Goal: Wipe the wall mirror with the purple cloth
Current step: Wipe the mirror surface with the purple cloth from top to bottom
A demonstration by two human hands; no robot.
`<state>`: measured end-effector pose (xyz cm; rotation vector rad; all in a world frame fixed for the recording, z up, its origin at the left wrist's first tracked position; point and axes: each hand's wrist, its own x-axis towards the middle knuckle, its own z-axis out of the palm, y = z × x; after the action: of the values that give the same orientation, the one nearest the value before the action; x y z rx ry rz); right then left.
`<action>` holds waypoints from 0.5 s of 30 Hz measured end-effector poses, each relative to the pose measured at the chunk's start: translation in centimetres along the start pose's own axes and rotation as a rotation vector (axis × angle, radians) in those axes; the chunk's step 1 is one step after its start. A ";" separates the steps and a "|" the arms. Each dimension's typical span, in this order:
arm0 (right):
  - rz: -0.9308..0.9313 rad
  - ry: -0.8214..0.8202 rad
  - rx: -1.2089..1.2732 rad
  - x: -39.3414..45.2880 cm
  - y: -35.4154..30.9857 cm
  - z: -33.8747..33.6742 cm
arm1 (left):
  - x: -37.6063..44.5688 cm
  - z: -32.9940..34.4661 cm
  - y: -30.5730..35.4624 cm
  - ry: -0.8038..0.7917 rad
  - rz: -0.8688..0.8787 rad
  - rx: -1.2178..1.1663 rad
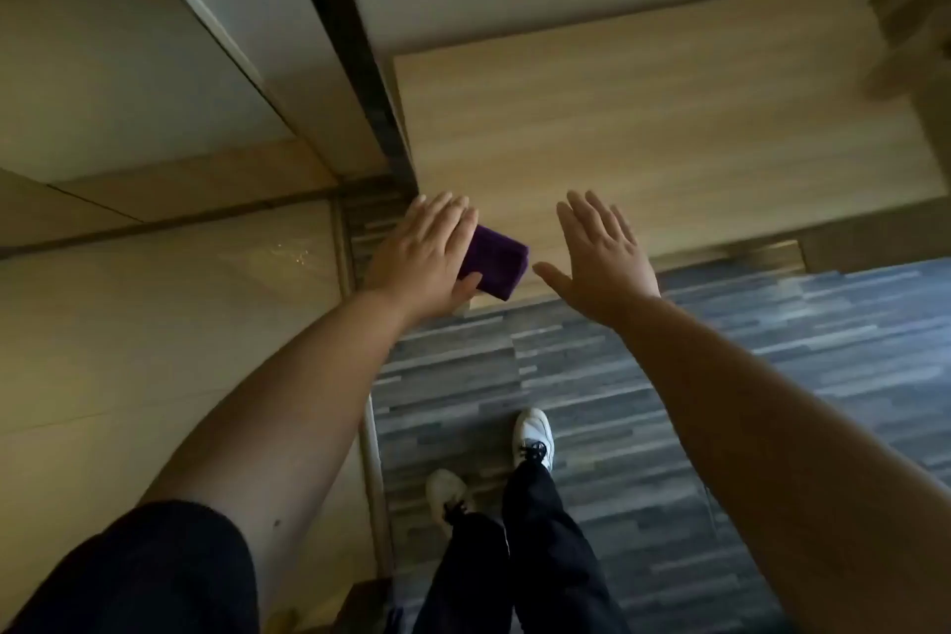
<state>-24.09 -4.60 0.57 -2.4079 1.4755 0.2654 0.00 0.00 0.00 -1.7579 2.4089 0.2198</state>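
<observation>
A folded purple cloth (496, 262) lies at the near left corner of a light wooden top (643, 129). My left hand (424, 255) rests flat over the cloth's left part, thumb curled under its near edge, fingers extended. My right hand (602, 255) hovers just right of the cloth, palm down, fingers spread, holding nothing. On the left a large glossy reflective panel (154, 324) runs along the wall; I cannot tell whether it is the mirror.
A dark vertical strip (355, 67) separates the left wall panels from the wooden top. Below is grey striped carpet (720, 376), where my white shoes (532, 435) and dark trousers show. A wooden ledge (905, 16) stands at the far right.
</observation>
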 end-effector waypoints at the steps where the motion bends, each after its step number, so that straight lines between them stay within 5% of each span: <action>1: 0.001 -0.013 -0.014 0.2 0.3 1.1 | 0.6 1.4 0.1 0.002 0.018 0.000; 15: -0.036 -0.061 -0.046 3.1 2.7 8.5 | 4.9 9.3 -0.4 -0.167 0.131 0.034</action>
<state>-25.04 -5.37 -8.76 -2.4374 1.4136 0.3652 -0.77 -2.82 -10.08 -1.5037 2.3938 0.3250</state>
